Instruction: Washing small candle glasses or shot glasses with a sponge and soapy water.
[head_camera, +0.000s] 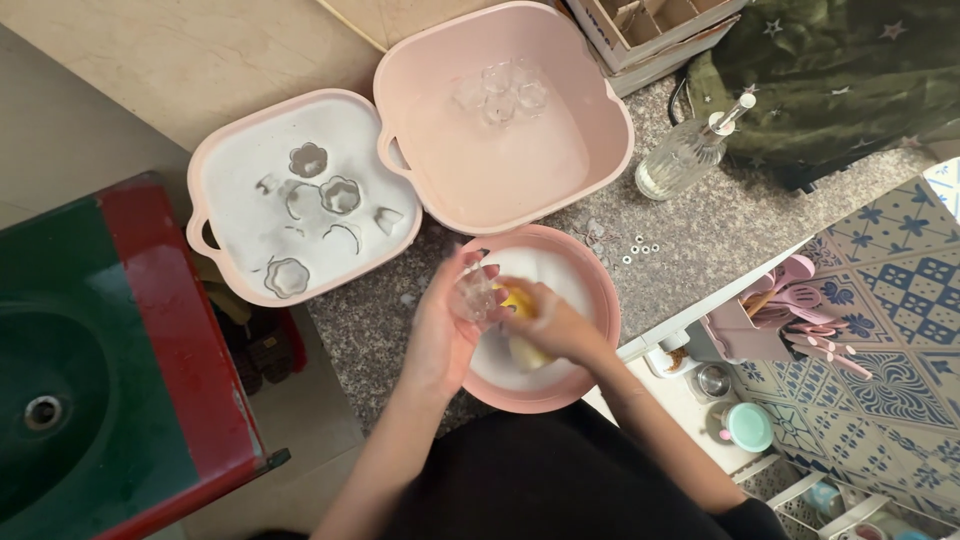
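Head view looks straight down on a speckled stone tabletop (700, 240) where both hands meet over a round pink bowl (600, 300) filled with white soapy water. The left hand (445, 330) is curled around a small clear glass cup (472, 296), fingers wrapped about its side so the cup sits above the bowl's left rim. The right hand (555, 325) is closed on a yellow sponge (522, 330), which presses against the cup from the right; the sponge's long axis runs down and away from the cup, toward the person's body. The two hands touch at the cup, so neither has to reach; the cup lies between them, slightly nearer the left palm.

Up and to the left, touching one another, stand two square pink tubs. The left tub (205, 190) holds foamy water with several flower-shaped clear cups half sunk in it. The right tub (610, 110) holds clearer water and a small cluster of clear cups near its far wall. A glass pump bottle (685, 155) stands just right of that tub. A dark green sink (60, 380) sits well apart on the left.
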